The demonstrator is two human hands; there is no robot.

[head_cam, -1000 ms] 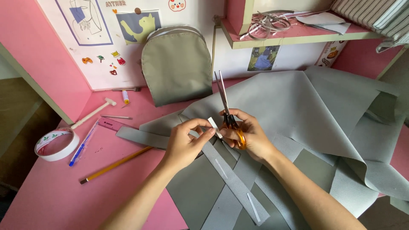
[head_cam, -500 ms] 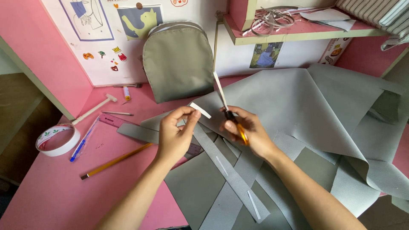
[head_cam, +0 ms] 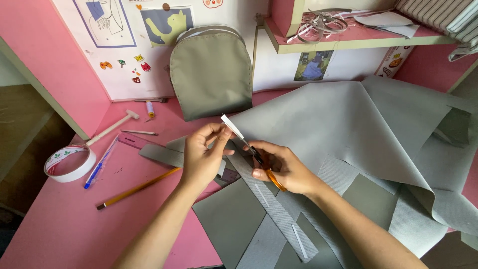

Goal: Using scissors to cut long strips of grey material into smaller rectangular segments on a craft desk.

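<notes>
My right hand (head_cam: 286, 167) grips orange-handled scissors (head_cam: 273, 180) with the blades slanting up and left. My left hand (head_cam: 204, 155) is raised just left of it, fingertips pinched on a small white strip (head_cam: 230, 124) that lies along the blade tips; I cannot tell strip from blade there. Under both hands a long grey webbing strip (head_cam: 271, 211) with short white tape pieces runs diagonally over a large grey fabric sheet (head_cam: 343, 124) spread across the pink desk (head_cam: 59, 224).
A grey-green arched fabric panel (head_cam: 211, 74) leans on the back wall. Left on the desk lie a tape roll (head_cam: 69, 163), blue pen (head_cam: 102, 162), orange pencil (head_cam: 139, 187), small mallet (head_cam: 112, 127), pink ruler (head_cam: 133, 141) and glue tube (head_cam: 150, 108). A shelf (head_cam: 338, 44) holds scraps.
The scissors have tipped from pointing up at the wall to leaning left toward my left hand. My left hand lifted the white strip off the fabric to the blades.
</notes>
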